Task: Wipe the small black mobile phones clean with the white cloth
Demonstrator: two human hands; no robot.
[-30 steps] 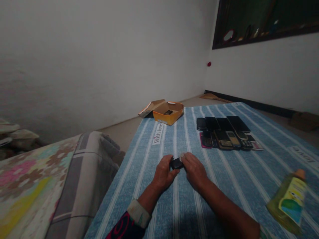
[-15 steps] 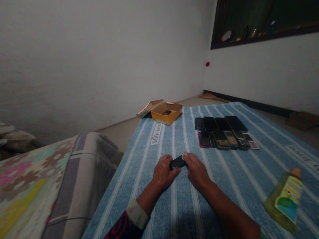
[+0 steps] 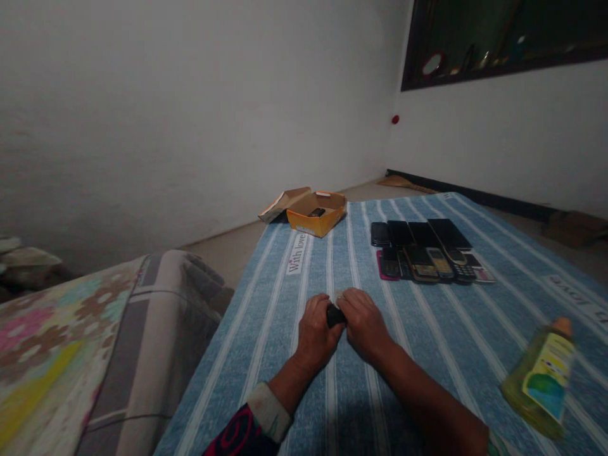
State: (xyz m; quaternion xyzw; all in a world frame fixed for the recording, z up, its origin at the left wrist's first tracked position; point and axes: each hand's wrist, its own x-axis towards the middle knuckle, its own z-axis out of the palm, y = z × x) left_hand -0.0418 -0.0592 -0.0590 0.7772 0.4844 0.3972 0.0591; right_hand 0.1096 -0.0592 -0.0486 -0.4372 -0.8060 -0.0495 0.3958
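My left hand (image 3: 315,329) is closed around a small black mobile phone (image 3: 335,315), above the striped cloth in the middle of the view. My right hand (image 3: 365,322) has its fingers bent over the phone's right end. A small whitish wad (image 3: 339,295), perhaps cloth or tissue, shows at the fingertips of that hand. Fingers cover most of the phone. Beyond the hands, to the right, several phones lie in two rows. The back row includes a large black phone (image 3: 449,234), and a phone with a pink edge (image 3: 389,263) is at the front left.
A yellow-orange box (image 3: 313,225) stands open at the far end, a dark phone (image 3: 317,213) inside. At the right lies a bottle of yellow-green liquid (image 3: 539,380). Blue striped cloth (image 3: 266,316) covers the table. A draped, flower-patterned surface (image 3: 47,342) is at the left.
My right hand has slid left along the phone towards my left hand, with the whitish wad. Less of the phone shows now. The other things stay in place.
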